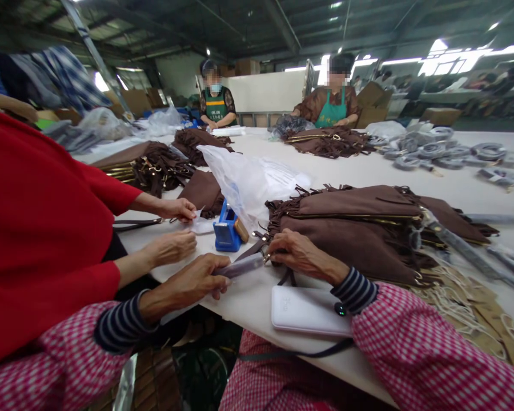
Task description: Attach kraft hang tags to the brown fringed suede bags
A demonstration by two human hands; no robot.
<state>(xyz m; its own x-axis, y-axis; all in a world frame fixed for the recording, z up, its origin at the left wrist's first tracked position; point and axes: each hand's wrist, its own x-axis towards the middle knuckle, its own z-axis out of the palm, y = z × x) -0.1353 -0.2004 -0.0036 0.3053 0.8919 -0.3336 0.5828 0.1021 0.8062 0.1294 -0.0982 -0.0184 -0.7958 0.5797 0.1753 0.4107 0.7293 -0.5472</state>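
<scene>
My left hand (186, 288) is closed around one end of a dark strap in a clear plastic sleeve (246, 266), which stretches across the front of the table. At its other end my right hand (302, 256) pinches the strap by its metal clasp, the fingertips partly hiding it. Right behind that hand lies a stack of brown fringed bags (342, 231) with gold zips. A blue tape dispenser (227, 235) stands just beyond the strap. Under my right wrist rests a white, flat, rounded device (306, 311).
At left, a co-worker in a red sleeve (98, 279) holds clear film close to my left hand. A white plastic bag (252, 177) lies behind the dispenser. Corded brown tags (475, 314) and coiled wrapped straps (432, 149) lie at right. Two people work across the table.
</scene>
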